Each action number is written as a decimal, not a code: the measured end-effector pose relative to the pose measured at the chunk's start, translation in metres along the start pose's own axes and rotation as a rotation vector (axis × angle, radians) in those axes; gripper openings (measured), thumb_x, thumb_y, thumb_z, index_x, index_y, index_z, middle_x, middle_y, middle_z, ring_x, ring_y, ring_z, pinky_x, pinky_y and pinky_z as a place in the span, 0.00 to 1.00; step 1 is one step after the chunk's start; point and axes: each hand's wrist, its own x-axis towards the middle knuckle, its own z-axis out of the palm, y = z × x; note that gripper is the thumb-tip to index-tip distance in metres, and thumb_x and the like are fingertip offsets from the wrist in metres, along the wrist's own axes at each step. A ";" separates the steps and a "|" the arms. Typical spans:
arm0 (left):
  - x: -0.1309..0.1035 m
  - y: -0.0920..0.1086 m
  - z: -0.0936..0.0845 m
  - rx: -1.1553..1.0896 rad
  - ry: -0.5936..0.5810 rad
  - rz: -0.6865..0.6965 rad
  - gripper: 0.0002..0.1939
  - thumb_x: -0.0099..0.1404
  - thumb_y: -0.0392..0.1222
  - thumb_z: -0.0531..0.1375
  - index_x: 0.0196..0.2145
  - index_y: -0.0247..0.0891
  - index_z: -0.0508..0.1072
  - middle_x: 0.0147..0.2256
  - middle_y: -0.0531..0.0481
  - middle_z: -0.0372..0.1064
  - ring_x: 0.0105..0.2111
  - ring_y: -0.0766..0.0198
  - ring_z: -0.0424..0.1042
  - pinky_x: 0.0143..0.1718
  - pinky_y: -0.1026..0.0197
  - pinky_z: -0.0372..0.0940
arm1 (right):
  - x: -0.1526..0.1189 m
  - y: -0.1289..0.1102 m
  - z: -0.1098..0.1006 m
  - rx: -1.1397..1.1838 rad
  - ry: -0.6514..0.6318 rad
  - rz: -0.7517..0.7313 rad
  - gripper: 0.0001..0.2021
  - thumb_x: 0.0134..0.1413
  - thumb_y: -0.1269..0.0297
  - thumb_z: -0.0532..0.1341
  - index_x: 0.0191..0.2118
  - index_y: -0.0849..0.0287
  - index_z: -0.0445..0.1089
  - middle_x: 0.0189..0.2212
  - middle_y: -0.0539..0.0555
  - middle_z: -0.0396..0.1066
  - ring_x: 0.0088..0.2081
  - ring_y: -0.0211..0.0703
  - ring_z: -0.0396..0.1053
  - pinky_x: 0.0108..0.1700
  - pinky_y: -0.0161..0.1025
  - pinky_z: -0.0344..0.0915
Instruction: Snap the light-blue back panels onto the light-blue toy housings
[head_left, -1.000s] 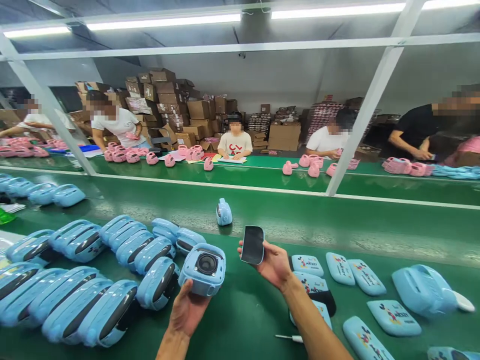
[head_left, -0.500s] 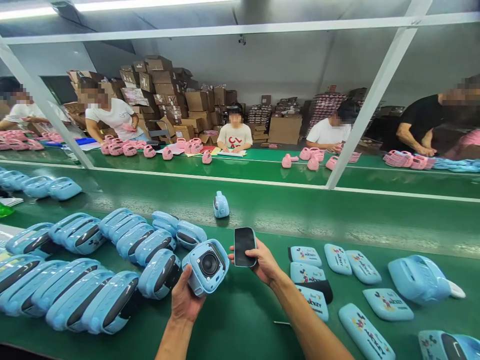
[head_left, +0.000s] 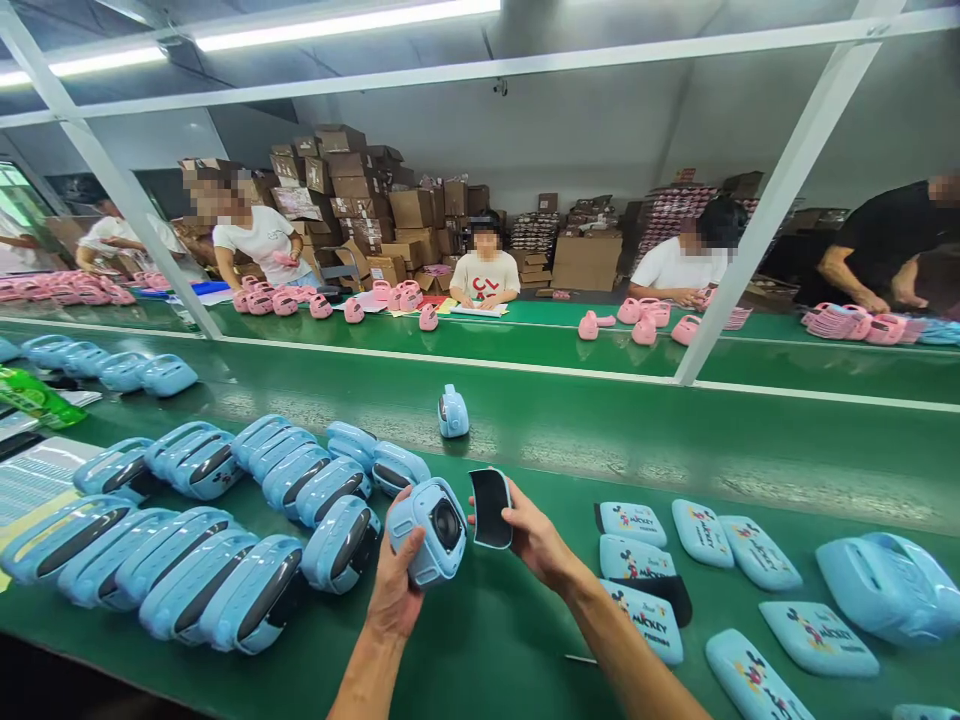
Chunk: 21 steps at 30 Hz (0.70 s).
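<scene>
My left hand [head_left: 397, 585] is closed around a light-blue speaker housing [head_left: 431, 555], whose round black speaker cone [head_left: 448, 522] faces up and to the right. Just right of it, my right hand [head_left: 536, 535] pinches a thin cover panel [head_left: 491, 510] by its right edge. The panel's black inner side faces me, and it looks slightly curved. A small gap separates panel and housing. On the green table to the right lie several light-blue panels [head_left: 649, 620] with a cartoon print and "MICKEY" lettering.
Rows of light-blue speakers [head_left: 247, 595] stand at left; one speaker [head_left: 453, 412] is further back. A blue housing [head_left: 892, 590] lies far right. A thin metal piece [head_left: 581, 659] is near my right forearm. Beyond a white frame [head_left: 450, 362], co-workers sit or stand by pink speakers.
The view has swung left. My left hand has turned the housing so its cone faces more to the right, and the panel in my right hand has tilted.
</scene>
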 end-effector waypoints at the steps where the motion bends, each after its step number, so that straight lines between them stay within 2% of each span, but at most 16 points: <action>1: -0.001 0.001 0.004 0.046 0.020 0.026 0.43 0.49 0.49 0.75 0.61 0.49 0.66 0.54 0.46 0.74 0.56 0.44 0.71 0.55 0.46 0.70 | -0.002 0.001 0.004 -0.119 0.009 -0.028 0.31 0.53 0.58 0.67 0.63 0.53 0.64 0.55 0.58 0.73 0.51 0.54 0.75 0.58 0.55 0.65; 5: -0.005 0.001 0.013 0.153 0.031 0.070 0.46 0.43 0.48 0.77 0.58 0.45 0.68 0.51 0.44 0.75 0.48 0.48 0.76 0.44 0.56 0.75 | -0.010 0.005 0.021 -0.569 -0.023 -0.175 0.34 0.56 0.58 0.67 0.67 0.48 0.60 0.63 0.56 0.65 0.61 0.54 0.66 0.63 0.53 0.62; 8: -0.007 0.001 0.015 0.159 0.005 0.070 0.45 0.43 0.48 0.77 0.58 0.45 0.68 0.50 0.44 0.75 0.45 0.50 0.76 0.41 0.58 0.74 | -0.014 0.008 0.029 -0.804 -0.042 -0.262 0.37 0.54 0.54 0.69 0.68 0.46 0.58 0.62 0.56 0.65 0.60 0.54 0.65 0.61 0.53 0.66; 13: -0.010 0.002 0.014 0.161 -0.036 0.046 0.47 0.41 0.48 0.78 0.57 0.43 0.68 0.50 0.42 0.75 0.43 0.51 0.76 0.40 0.58 0.74 | -0.015 0.017 0.030 -0.932 0.010 -0.361 0.38 0.52 0.48 0.69 0.67 0.47 0.60 0.61 0.59 0.65 0.60 0.57 0.65 0.58 0.53 0.69; 17: -0.012 0.003 0.014 0.142 -0.066 0.021 0.49 0.38 0.46 0.79 0.57 0.42 0.67 0.50 0.42 0.75 0.45 0.49 0.76 0.42 0.57 0.73 | -0.015 0.023 0.029 -1.011 0.057 -0.411 0.37 0.50 0.46 0.70 0.65 0.48 0.63 0.62 0.61 0.63 0.62 0.60 0.64 0.60 0.58 0.66; 19: -0.013 0.005 0.014 0.141 -0.065 -0.001 0.46 0.40 0.45 0.78 0.57 0.42 0.68 0.49 0.42 0.75 0.46 0.48 0.75 0.44 0.55 0.73 | -0.016 0.022 0.028 -1.067 0.043 -0.447 0.38 0.51 0.46 0.70 0.66 0.48 0.62 0.64 0.62 0.61 0.64 0.61 0.61 0.63 0.60 0.63; 21: -0.014 0.006 0.013 0.111 -0.073 -0.049 0.44 0.42 0.45 0.77 0.57 0.42 0.68 0.49 0.44 0.76 0.47 0.47 0.75 0.46 0.53 0.72 | -0.017 0.019 0.025 -1.100 -0.043 -0.489 0.42 0.51 0.47 0.70 0.69 0.49 0.57 0.68 0.63 0.55 0.67 0.62 0.56 0.65 0.62 0.58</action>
